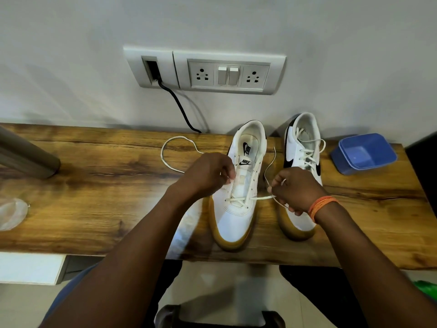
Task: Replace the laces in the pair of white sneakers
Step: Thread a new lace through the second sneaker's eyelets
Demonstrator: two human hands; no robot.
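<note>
Head view: both my hands pinch the lace, left hand at an eyelet, right hand pulling sideways. Probably best keeping both ends even on the near shoe.

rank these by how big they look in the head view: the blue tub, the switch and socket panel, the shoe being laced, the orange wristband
1. switch and socket panel, largest
2. shoe being laced, unsure against the panel, as it lies nearer the camera
3. blue tub
4. orange wristband, smallest
</note>
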